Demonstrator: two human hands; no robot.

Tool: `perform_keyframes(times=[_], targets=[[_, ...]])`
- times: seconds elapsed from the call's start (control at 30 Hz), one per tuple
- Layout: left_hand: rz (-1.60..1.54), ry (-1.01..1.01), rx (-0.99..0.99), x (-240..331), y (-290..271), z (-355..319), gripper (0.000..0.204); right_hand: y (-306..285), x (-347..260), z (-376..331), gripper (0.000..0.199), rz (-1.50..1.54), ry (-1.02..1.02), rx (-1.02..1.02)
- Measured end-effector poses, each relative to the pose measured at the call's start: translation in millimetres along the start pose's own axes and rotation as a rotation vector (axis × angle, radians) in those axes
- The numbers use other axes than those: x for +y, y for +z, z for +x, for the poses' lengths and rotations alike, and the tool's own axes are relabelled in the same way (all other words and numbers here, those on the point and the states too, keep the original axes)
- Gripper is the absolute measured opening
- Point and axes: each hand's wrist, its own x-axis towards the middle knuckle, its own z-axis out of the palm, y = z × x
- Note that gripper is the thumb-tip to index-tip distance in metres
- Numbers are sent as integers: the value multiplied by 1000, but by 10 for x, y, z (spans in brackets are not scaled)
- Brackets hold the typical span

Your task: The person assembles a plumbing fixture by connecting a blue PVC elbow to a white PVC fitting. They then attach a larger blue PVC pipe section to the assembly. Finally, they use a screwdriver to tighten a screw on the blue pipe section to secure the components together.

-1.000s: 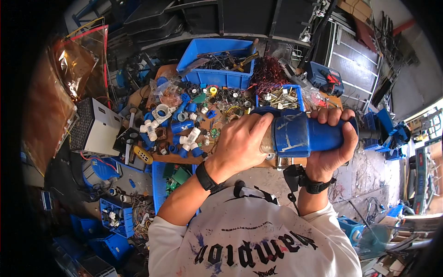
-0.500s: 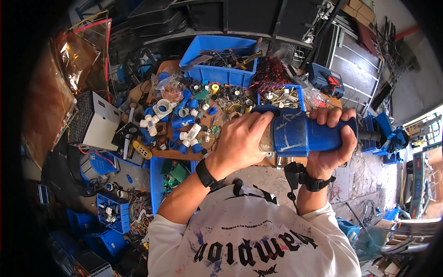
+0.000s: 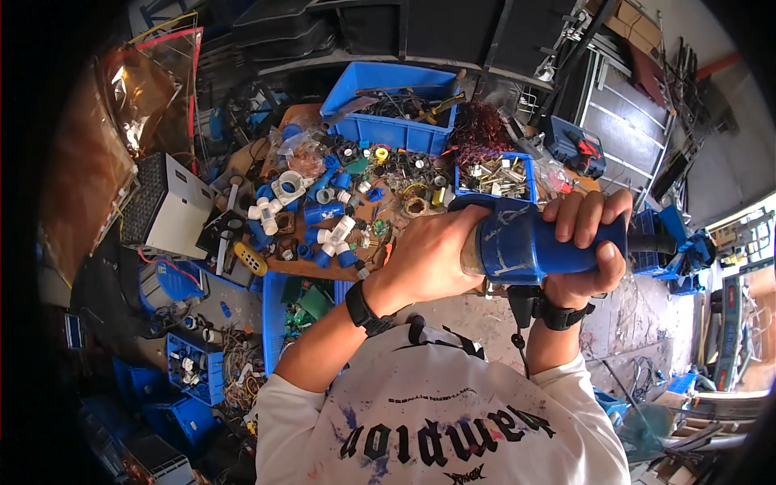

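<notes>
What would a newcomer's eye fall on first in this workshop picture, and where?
First, the big blue cylinder, right of centre, held by the left hand and right hand. Next, the large blue bin at the far side of the table, then the white pipe fittings on its left part.

The blue casing (image 3: 511,242) looked to me like hard plastic, faintly glossy, scuffed with pale scratches. The big crate (image 3: 386,134) was smooth plastic, the tabletop (image 3: 296,267) dull wood, the shirt (image 3: 404,380) matt, stained cloth; the brown sheeting (image 3: 89,153) gleamed like glossy film.
</notes>
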Motion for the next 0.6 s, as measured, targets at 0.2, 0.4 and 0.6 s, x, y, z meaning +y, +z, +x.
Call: perform_keyframes(times=[0.2,0.4,0.6], targets=[[12,-47,204,-60,258,-106,51,95,8,0,33,-69,24,62],[11,-95,305,-69,373,-164,54,190,52,-18,23,-112,53,194],[5,-86,329,-161,433,-158,64,179,135,-21,17,-156,55,286]])
